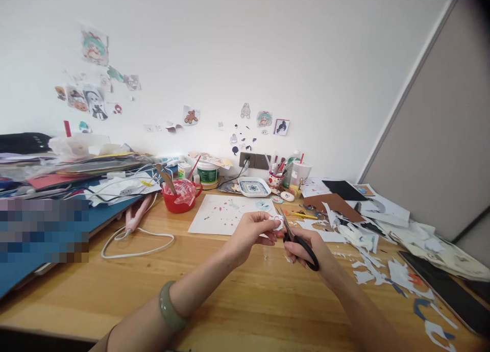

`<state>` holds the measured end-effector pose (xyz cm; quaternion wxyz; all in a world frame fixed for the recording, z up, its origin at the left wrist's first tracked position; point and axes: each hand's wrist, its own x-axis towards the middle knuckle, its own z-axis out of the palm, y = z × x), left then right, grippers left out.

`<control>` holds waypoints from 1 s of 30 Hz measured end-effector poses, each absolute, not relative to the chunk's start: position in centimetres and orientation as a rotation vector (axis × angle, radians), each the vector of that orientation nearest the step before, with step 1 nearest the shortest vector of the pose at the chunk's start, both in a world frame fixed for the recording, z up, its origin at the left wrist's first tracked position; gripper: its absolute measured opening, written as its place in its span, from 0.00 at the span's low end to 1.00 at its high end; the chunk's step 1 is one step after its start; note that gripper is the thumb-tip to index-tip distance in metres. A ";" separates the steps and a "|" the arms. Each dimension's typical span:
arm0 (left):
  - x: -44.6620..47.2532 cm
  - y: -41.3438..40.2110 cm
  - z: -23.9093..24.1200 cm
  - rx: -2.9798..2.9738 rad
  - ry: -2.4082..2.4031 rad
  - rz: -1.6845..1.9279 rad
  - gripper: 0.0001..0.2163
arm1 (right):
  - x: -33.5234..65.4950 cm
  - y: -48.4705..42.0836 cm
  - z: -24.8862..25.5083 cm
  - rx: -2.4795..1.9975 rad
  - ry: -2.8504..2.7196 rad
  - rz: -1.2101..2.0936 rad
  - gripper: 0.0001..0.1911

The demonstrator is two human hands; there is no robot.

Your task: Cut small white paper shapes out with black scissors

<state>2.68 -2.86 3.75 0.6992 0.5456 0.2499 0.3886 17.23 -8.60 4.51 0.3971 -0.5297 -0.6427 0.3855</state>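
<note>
Near the middle of the wooden table, my left hand point(257, 230) pinches a small white paper piece point(279, 221) with pinkish-red marks. My right hand point(306, 244) grips black-handled scissors point(302, 246), blades pointing up and away beside the paper. Whether the blades touch the paper, I cannot tell. Just beyond my left hand lies a white sheet point(214, 214) dotted with small red and bluish cut-out pieces. A yellow pencil or knife-like stick point(305, 215) rests past the scissors among paper scraps.
A red mug point(179, 201) with plastic and sticks stands left of the sheet. A pale blue-patterned dish point(253, 186) and a spotted brush cup point(275, 178) sit behind. White paper offcuts point(371, 268) and a dark tablet-like slab point(444, 288) spread rightward. A white cord point(138, 255) loops at left.
</note>
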 end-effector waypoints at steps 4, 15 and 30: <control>2.7 -2.9 3.8 1.220 0.561 0.865 0.13 | 17.2 -8.6 4.5 -1.311 -1.625 0.984 0.10; 2.6 -2.8 3.8 1.224 0.573 0.873 0.13 | 17.6 -8.5 4.0 -1.325 -1.632 0.966 0.12; 2.6 -2.7 3.7 1.186 0.584 0.909 0.12 | 17.7 -8.4 4.0 -1.331 -1.607 0.973 0.11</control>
